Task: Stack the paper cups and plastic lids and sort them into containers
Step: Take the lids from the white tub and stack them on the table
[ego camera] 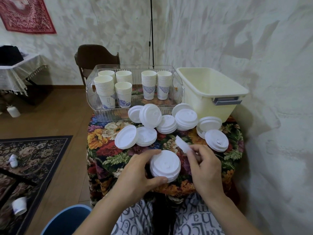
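Observation:
My left hand (138,173) grips a stack of white plastic lids (165,165) between thumb and fingers, just above the table's near edge. My right hand (205,165) pinches a single white lid (182,145), blurred and tilted on edge, right beside that stack. Several loose lids and short lid stacks (150,116) lie scattered across the floral tablecloth (105,150). Several stacks of paper cups (123,91) stand in the clear plastic bin (94,109) at the back left. The cream tub (211,89) at the back right shows no contents.
A wall runs close along the right side of the table. A wooden chair (94,56) stands behind the clear bin. On the floor to the left lie a rug (33,153), a fallen paper cup (19,206) and a blue stool (67,219).

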